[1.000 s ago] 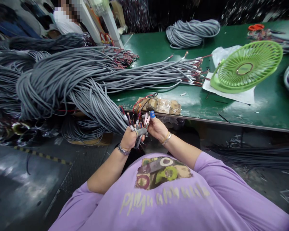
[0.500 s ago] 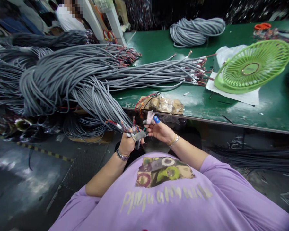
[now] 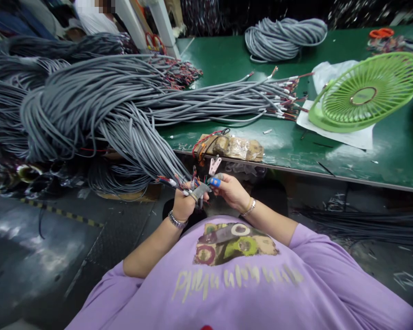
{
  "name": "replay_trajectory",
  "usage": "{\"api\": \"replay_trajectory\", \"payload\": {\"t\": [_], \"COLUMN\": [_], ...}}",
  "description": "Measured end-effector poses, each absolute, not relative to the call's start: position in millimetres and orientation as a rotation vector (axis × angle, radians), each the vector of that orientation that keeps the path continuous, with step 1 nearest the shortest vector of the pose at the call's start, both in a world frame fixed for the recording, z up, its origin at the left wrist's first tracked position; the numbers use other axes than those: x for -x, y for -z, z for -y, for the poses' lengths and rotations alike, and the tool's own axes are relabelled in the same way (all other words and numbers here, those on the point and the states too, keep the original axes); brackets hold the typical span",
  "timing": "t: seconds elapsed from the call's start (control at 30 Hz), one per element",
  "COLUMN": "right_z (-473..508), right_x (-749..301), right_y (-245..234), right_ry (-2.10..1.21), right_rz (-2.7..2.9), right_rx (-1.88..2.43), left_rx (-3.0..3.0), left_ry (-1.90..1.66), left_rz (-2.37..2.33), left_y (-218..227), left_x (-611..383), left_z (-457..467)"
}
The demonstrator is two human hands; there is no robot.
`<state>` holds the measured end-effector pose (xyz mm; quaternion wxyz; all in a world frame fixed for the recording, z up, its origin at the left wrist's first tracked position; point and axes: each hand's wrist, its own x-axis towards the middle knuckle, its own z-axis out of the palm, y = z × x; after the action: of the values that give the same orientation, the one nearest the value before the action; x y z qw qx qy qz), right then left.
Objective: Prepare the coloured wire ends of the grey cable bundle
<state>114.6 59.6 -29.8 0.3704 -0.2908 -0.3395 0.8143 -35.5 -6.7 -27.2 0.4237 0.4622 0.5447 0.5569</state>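
My left hand [image 3: 185,200] is closed round the ends of a thick bundle of grey cables [image 3: 137,142] that runs up and left to a large heap. Red, white and other coloured wire tips stick out above its fingers, one of which is wrapped in grey tape. My right hand [image 3: 230,189] sits just to the right, thumb and taped fingers pinched at those wire ends; a blue cap covers one fingertip. A small pink clip [image 3: 214,165] stands up between the hands, and I cannot tell which hand holds it.
A green table [image 3: 347,151] stretches ahead with a green fan [image 3: 366,94] on white paper, a coil of grey cable [image 3: 284,37], a flat cable bundle [image 3: 234,101] and a brown taped block [image 3: 232,147] at the near edge. Another person sits far left. Dark floor lies below.
Both hands stay together at the cable ends. The right hand's fingers have curled in from raised to a pinch at the wires, and the view has shifted slightly.
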Motion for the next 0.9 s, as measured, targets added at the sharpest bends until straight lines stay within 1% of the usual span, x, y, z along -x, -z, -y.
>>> {"api": "replay_trajectory", "payload": {"t": [0.2,0.43,0.57,0.9], "right_z": [-58,-85,-93,-90], "right_x": [-121,-115,-104,-93], "right_y": [33,30,23,22], "right_ry": [-2.070,-2.235,-2.182,-2.131], "right_rz": [0.922,0.649,0.696,0.492], "right_rx": [0.667,0.759,0.708,0.722], "left_rx": [-0.999,-0.941,-0.988,-1.047], "left_ry": [-1.475,-1.499,-1.460,-1.379], "left_rz": [-1.474,-1.395,-1.399,-1.507], "left_y": [24,10,8,14], "left_x": [30,20,16,17], "left_z": [6,1,-2,-5]}}
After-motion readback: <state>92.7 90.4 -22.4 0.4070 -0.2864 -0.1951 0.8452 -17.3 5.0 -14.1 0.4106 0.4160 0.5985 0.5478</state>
